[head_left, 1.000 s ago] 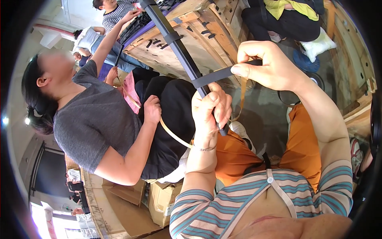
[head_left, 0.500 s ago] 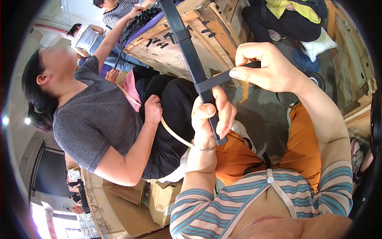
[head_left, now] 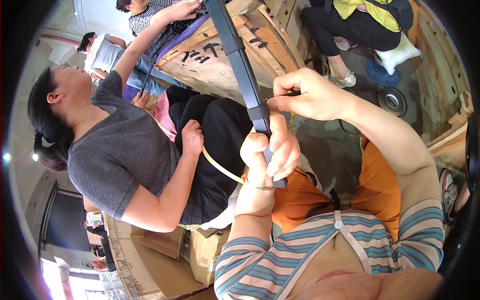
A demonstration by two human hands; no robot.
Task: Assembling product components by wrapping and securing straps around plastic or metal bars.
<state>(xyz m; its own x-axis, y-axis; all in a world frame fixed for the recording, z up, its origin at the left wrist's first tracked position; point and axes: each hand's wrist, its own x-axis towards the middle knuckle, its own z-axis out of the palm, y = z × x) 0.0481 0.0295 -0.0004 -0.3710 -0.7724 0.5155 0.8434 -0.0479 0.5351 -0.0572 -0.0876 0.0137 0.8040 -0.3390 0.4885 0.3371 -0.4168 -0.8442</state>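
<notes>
Lower end of the black bar (head_left: 245,74) is gripped in the left hand (head_left: 271,152), fingers wrapped round it, with a short stub left poking out below the fist. Bar is held at a slant in front of the body, far end run out past the top edge of view, so full length can't be told. Just above that fist, a black strip (head_left: 294,93) is pinched between thumb and forefinger of the right hand (head_left: 311,94), close beside the lower band (head_left: 257,112) wrapped round the bar; whether strip and band are one piece can't be made out. Handling, by judgement: bar is likely stiff and fairly light, since it's supported one-handed at its end; some tip-heavy swing should be expected. Faces look smooth, so slip is possible; best held by a full wrap near the end, clear of the band. Strip looks thin and soft, best taken by a fingertip pinch, no crushing force needed. Upper band (head_left: 233,45) is fitted farther up the bar. Beyond, a dark roll (head_left: 392,101) is seen on the floor at right, and a wooden crate (head_left: 209,75) is set behind the bar.
</notes>
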